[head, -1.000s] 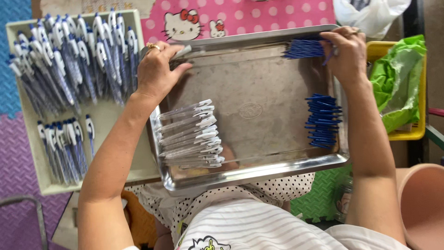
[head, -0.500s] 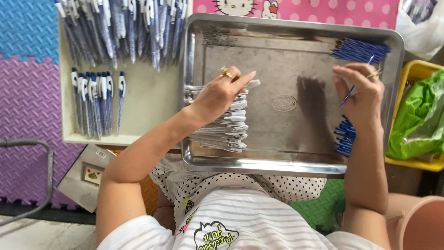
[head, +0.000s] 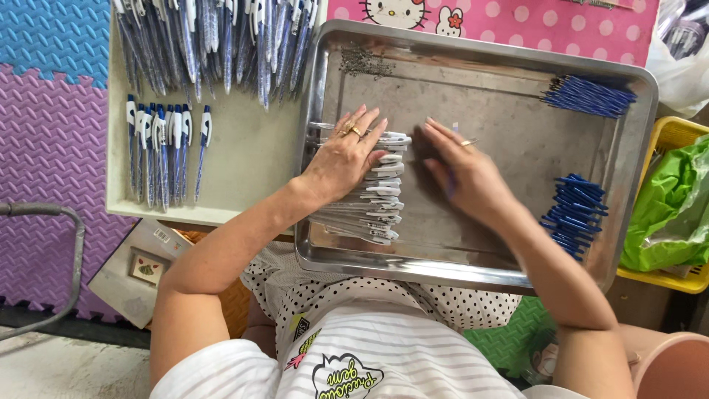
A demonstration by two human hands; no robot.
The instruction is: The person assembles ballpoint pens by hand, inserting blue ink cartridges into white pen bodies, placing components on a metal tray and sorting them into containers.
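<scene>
Head view, left to right: a cream tray (head: 244, 177) at upper left holds finished pens (head: 166, 151) in rows. Beside it, a steel tray (head: 473, 81) fills the centre. On its left side the left hand (head: 347, 155) lies flat, fingers spread, on a stack of clear barrels (head: 369, 210). Just right of it the right hand (head: 461, 177) rests palm down, fingers loosely extended; whether it holds anything I cannot tell. Blue refills (head: 576, 218) lie at the steel tray's right edge.

White pen barrels (head: 369, 203) stacked flat in metal tray (head: 509, 140).
</scene>
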